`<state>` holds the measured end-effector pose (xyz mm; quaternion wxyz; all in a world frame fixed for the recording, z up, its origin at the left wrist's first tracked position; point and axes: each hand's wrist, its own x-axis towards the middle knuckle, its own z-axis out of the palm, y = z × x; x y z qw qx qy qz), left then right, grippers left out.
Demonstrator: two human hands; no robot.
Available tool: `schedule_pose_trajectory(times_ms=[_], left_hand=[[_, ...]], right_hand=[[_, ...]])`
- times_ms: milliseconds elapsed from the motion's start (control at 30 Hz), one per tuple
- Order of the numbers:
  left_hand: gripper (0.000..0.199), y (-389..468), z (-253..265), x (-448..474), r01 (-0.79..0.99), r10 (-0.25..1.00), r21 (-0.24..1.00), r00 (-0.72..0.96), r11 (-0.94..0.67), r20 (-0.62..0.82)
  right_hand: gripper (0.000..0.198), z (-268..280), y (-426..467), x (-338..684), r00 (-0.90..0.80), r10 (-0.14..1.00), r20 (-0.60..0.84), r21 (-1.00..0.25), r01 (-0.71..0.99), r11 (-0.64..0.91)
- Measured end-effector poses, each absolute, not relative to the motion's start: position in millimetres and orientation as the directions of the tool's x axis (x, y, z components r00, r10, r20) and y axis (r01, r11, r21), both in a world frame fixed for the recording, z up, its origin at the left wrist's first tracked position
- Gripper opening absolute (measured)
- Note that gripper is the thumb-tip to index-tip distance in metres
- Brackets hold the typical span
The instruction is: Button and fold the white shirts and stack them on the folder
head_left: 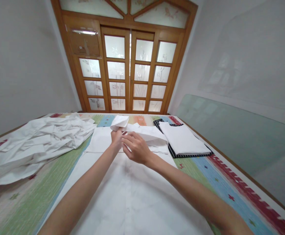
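A white button-front shirt (127, 195) lies spread out in front of me, its front placket running down the middle. Near its far end my left hand (116, 137) is closed on the cloth, and a folded flap (120, 121), perhaps collar or cuff, stands up above the fist. My right hand (137, 148) meets it from the right, with curled fingers and thumb drawn together at the same bit of fabric. What lies right between the fingertips is small and partly hidden. Loose folds of the shirt bunch beyond and right of my hands.
On the left sits a crumpled heap of white cloth (42, 137). To the right, a folded white garment (184, 138) rests on a black striped one (193, 155). Everything lies on a colourful striped bedspread (49, 173). A pale green panel (230, 127) flanks the right side; wooden glazed doors (129, 71) stand behind.
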<state>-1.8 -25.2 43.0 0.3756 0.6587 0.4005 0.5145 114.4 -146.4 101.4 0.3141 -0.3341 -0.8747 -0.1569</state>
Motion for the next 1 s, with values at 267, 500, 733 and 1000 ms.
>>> schedule_pose_trajectory(times_ms=[267, 500, 733, 1000], left_hand=[[0.037, -43.9, 78.4, -4.5, -0.619, 0.985, 0.767, -0.130, -0.170, 0.114], [0.040, -67.1, 92.6, -9.9, -0.691, 0.942, 0.662, -0.083, -0.289, 0.324], [0.031, -63.9, 40.6, -53.1, -0.455, 0.968, 0.882, -0.250, -0.123, 0.006], [0.047, -62.5, 16.9, -85.3, -0.319, 0.861, 0.945, -0.461, 0.065, -0.215]], right_hand=[[0.030, 43.8, -125.7, 177.7, -0.364, 0.905, 0.220, 0.029, 0.930, 0.367], [0.044, 23.6, -93.9, 226.7, 0.019, 0.989, 0.148, -0.079, 0.997, -0.007], [0.049, 15.9, -74.7, 225.6, 0.031, 0.996, 0.089, -0.095, 0.995, -0.022], [0.049, 32.8, -88.9, 228.9, -0.119, 0.977, -0.177, -0.140, 0.986, 0.095]])
